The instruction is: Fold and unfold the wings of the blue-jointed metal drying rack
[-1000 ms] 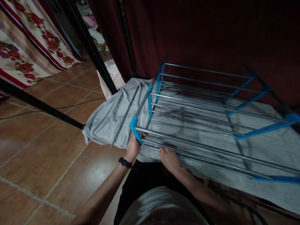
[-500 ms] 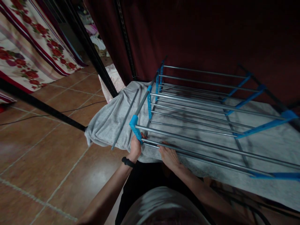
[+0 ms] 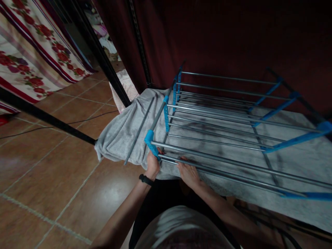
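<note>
A rack of grey metal tubes [image 3: 223, 156] joined by blue plastic brackets [image 3: 166, 117] lies on a grey blanket [image 3: 116, 138]. My left hand [image 3: 153, 163] is closed around the lower end of the near-left blue bracket, where the tubes meet it. Just to its right, my right hand [image 3: 188, 172] grips the lowest near tube, fingers curled over it from the front. Part of the fingers of both hands is hidden behind the rack. A loose grey tube [image 3: 138, 133] rests on the blanket left of the rack, touched by neither hand.
A black metal frame post [image 3: 103, 58] and a black rail [image 3: 46, 116] stand at the left. Behind the rack hangs a dark red curtain [image 3: 220, 38]. Floral curtains [image 3: 33, 52] hang at far left over a tiled floor [image 3: 85, 207], crossed by a thin cable [image 3: 77, 121].
Both hands keep their grip. The near-left corner of the rack and the left hand have shifted very slightly to the right in view.
</note>
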### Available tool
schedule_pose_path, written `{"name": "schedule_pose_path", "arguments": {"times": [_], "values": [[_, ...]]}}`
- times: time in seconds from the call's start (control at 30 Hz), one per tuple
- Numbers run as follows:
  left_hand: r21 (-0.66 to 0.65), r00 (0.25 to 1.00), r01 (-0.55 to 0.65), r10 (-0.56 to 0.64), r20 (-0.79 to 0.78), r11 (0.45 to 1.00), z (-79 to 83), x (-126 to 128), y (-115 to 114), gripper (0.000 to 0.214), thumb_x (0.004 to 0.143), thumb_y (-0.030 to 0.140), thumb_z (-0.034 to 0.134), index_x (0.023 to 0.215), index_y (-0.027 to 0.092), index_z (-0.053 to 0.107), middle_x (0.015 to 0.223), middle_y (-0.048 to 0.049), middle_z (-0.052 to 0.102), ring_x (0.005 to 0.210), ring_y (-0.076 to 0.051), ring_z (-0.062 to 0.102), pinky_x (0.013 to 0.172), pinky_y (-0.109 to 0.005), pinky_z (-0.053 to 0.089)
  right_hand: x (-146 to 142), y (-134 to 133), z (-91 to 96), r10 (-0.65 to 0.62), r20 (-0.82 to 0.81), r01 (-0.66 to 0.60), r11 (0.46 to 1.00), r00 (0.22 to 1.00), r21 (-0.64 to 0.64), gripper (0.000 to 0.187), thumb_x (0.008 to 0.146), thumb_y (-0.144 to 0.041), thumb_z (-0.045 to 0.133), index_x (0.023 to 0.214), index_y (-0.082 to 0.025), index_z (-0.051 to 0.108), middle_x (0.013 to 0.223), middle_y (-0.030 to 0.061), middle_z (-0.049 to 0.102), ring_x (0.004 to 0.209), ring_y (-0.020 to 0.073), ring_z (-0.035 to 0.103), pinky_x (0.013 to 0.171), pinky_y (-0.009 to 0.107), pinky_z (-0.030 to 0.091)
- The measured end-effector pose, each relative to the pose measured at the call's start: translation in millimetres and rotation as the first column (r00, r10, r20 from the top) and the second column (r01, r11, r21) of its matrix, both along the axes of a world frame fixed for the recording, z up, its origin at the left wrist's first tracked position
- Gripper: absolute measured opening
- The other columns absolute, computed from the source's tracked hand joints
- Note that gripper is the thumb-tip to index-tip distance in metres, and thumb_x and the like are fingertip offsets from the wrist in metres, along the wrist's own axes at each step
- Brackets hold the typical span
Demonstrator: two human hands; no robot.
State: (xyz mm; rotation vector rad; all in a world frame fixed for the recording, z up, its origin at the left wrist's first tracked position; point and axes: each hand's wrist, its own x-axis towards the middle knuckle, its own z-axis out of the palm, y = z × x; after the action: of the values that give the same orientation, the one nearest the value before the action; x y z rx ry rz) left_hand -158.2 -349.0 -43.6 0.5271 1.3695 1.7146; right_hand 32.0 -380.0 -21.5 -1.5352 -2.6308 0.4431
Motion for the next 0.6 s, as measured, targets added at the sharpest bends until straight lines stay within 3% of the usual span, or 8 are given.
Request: {"name": "schedule_pose_path", "arguments": {"times": [0.23, 0.6], "values": [[-0.026, 1.000, 0.010, -0.010, -0.022, 1.000, -4.5, 1.0, -1.7, 0.029, 0.081, 0.041, 0.062, 0.060, 0.023, 0.053, 0.056, 0.0025, 0.057, 0.056, -0.013, 0.055, 0.060, -0.027, 0.050, 2.0, -2.3, -8.3, -0.003, -0.010, 0.003, 1.000, 1.000, -0.001, 0.037, 0.109, -0.025, 0.038, 0.137, -0.020, 0.063, 0.148, 0.0139, 0.061, 0.134, 0.0222, 0.060, 0.109, 0.034, 0.049], [0.012, 0.998, 0.047, -0.047, -0.045, 0.999, -6.8, -1.3, -0.5, 0.033, 0.082, 0.046, 0.059, 0.060, 0.023, 0.049, 0.054, 0.0027, 0.053, 0.054, -0.012, 0.052, 0.057, -0.025, 0.046, 2.5, 5.0, 0.6, 0.016, 0.013, -0.014, 0.993, 1.000, -0.119, 0.040, 0.108, -0.024, 0.038, 0.141, -0.019, 0.060, 0.150, 0.0160, 0.059, 0.126, 0.0232, 0.066, 0.103, 0.035, 0.054]]}}
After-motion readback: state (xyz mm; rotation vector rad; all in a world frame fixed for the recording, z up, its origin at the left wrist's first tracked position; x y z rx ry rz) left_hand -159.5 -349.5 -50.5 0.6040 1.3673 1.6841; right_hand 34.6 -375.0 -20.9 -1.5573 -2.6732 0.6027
